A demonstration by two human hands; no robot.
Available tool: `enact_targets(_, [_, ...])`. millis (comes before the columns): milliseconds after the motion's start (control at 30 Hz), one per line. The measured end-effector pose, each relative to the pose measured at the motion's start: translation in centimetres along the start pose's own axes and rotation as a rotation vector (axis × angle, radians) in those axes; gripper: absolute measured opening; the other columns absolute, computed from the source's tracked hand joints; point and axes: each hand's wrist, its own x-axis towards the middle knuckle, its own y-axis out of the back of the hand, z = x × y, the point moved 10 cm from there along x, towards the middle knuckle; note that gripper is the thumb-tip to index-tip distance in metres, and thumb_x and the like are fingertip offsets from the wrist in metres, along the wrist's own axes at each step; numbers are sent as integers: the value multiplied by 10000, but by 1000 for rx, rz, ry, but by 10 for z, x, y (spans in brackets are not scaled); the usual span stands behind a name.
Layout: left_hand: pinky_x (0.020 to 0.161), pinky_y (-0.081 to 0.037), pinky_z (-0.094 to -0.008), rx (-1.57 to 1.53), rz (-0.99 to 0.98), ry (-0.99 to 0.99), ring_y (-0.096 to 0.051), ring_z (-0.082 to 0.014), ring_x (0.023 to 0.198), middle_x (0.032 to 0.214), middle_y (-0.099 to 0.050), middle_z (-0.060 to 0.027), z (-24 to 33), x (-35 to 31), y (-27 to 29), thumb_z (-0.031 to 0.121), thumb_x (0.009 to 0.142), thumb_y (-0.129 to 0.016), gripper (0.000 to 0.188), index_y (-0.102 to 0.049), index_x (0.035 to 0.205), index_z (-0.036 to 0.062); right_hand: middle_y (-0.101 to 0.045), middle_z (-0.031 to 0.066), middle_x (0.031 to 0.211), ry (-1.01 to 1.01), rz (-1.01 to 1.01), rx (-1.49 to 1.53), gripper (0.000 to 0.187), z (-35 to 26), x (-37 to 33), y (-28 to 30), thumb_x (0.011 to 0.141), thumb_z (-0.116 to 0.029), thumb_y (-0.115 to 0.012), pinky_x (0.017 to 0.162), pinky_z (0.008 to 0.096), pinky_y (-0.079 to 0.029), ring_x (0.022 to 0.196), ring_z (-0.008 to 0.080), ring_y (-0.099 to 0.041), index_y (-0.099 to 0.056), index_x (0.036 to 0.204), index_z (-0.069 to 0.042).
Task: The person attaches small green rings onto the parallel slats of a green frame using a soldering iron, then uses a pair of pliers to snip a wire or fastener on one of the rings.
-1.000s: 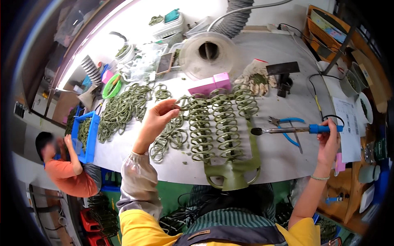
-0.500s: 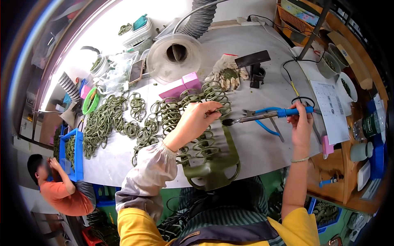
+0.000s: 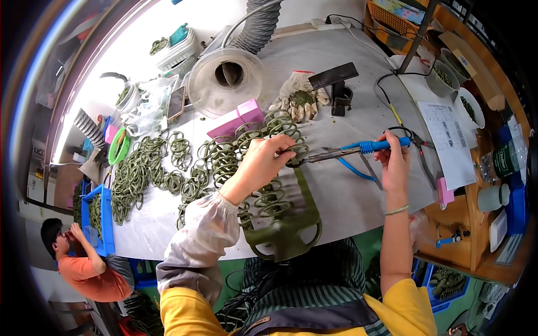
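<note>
My left hand (image 3: 255, 168) reaches over a dark green frame (image 3: 307, 196) carrying rows of green rings (image 3: 272, 199). Its thumb and fingers are pinched on one ring at the frame's upper right; the fingertips partly hide it. On the right, my right hand (image 3: 394, 159) grips the blue ribbed handle of a soldering iron (image 3: 370, 147). The iron's long metal shaft points left, and its dark flattened tip is close beside the left fingertips. Whether the tip touches the ring I cannot tell. Blue-handled pliers (image 3: 357, 170) lie beneath the iron.
Loose green rings (image 3: 137, 173) are heaped on the left. Behind the frame are a pink block (image 3: 238, 119), a clear funnel-shaped hood (image 3: 196, 87), a stained glove (image 3: 297, 92) and a black stand (image 3: 341, 101). Printed paper (image 3: 445, 140) lies right. A person (image 3: 92, 274) sits far left.
The soldering iron and my right hand have shifted left, with the tip closer to the left fingertips. My left hand stays pinched at the ring. The whole view has shifted slightly.
</note>
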Motion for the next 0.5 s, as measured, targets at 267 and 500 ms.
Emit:
enact_targets(267, [710, -523, -314, 6, -28, 2, -693, -232, 785, 842, -702, -116, -3, 1, -3, 76, 836, -696, 215, -638, 1018, -23, -645, 62, 716, 111, 68, -87, 226, -36, -6, 12, 872, -242, -677, 492, 230, -452, 518, 105, -571, -642, 794, -33])
enact_targets(500, [736, -517, -302, -26, 32, -37, -667, -192, 794, 934, -696, -124, 4, -7, 19, 95, 842, -705, 257, -632, 1064, -11, -651, 56, 721, 96, 57, -108, 235, -46, -5, 21, 862, -266, -692, 491, 216, -445, 511, 95, -561, -651, 797, -44])
